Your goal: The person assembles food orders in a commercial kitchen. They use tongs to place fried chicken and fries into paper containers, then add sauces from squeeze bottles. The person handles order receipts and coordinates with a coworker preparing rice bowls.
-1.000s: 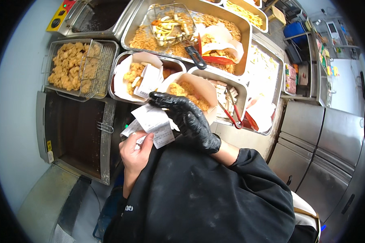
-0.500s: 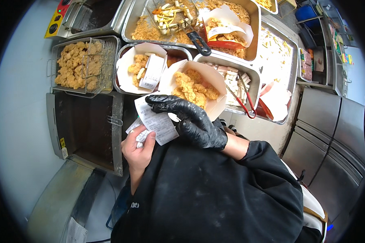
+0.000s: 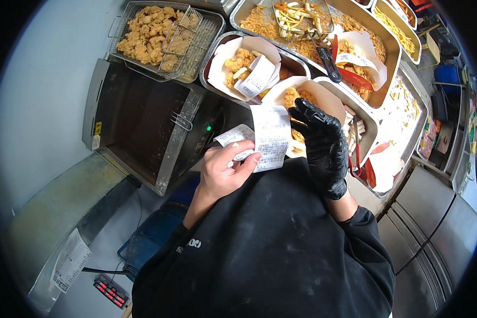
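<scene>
My bare left hand (image 3: 225, 169) is closed on printed paper receipts (image 3: 272, 139), pinching them between thumb and fingers in front of my chest. One strip stands up facing me, and another folded part sticks out to the left. Just right of the paper is my right hand (image 3: 324, 151) in a black glove, fingers stretched out and holding nothing. Behind that hand, and partly hidden by it, stands an open paper box of fried chicken (image 3: 293, 97). Left of it, a second paper box (image 3: 270, 50) holds fried pieces, with a receipt (image 3: 257, 78) lying on them.
A wire basket of fried chicken (image 3: 156, 40) rests at the far left, above a dark fryer-like well (image 3: 138, 114). Metal trays (image 3: 384, 98) carry crumbs, fries and another box. Red-handled tongs (image 3: 356, 159) lie in a tray of white sticks (image 3: 353, 130).
The view has turned left, so the trays appear farther right. My gloved right hand has come off the receipts and now points upward beside them. The receipt strip stands straighter in my left hand.
</scene>
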`<state>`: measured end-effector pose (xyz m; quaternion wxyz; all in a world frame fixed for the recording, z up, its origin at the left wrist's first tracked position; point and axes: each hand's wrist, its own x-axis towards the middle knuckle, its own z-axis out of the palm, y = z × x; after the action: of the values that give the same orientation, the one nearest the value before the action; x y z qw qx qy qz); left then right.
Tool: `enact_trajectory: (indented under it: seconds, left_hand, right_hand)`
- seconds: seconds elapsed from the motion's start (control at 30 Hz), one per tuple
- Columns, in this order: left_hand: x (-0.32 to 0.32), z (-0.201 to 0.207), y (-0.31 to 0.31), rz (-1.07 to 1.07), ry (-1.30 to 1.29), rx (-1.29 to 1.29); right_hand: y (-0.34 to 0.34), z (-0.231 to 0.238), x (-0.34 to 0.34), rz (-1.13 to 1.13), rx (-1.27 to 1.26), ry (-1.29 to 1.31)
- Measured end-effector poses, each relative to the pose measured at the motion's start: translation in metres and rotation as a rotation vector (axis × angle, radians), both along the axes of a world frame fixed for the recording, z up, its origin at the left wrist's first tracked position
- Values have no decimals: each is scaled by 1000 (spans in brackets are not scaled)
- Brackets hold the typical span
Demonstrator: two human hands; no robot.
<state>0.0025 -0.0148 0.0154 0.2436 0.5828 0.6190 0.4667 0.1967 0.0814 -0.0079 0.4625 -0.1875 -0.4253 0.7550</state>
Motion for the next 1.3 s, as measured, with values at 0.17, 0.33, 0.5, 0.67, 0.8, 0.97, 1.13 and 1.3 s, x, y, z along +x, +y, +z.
enact_trajectory:
  seconds: [0.17, 0.33, 0.5, 0.67, 0.8, 0.97, 1.13, 1.3]
  left_hand:
    - [1, 0, -2, -1, 23, 22]
    - [1, 7, -1, -4, 37, 20]
    - [3, 3, -3, 5, 48, 31]
    - [9, 8, -2, 6, 44, -10]
    - [15, 12, -2, 22, 71, -27]
    - [21, 16, 2, 9, 133, -45]
    - [22, 15, 2, 11, 105, -70]
    - [18, 6, -1, 40, 105, -35]
  right_hand:
    - [1, 4, -1, 51, -6, -48]
    - [2, 6, -7, 63, 9, -21]
    - [-1, 2, -5, 44, -27, -26]
    - [1, 0, -2, 60, -24, 9]
    - [5, 8, 1, 120, -32, -13]
    - [16, 0, 8, 181, 35, -34]
    - [23, 11, 5, 217, 9, 26]
    - [25, 15, 4, 232, 78, -10]
